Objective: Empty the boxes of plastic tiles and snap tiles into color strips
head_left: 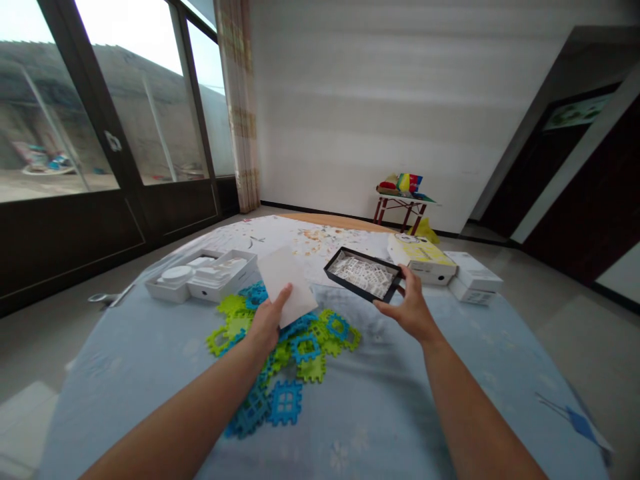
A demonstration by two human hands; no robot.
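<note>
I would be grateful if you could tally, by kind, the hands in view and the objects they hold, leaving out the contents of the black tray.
Hands: 2 (left hand, right hand)
White flat sheet: 1
Black tray: 1
Total: 4

I've got the left forearm [195,397] and right forearm [463,393] on my feed — both bare to where my view cuts off, tapering smoothly toward the hands. Left hand [266,323], right hand [414,310] bare too — some fingers [411,283] hidden from me.
</note>
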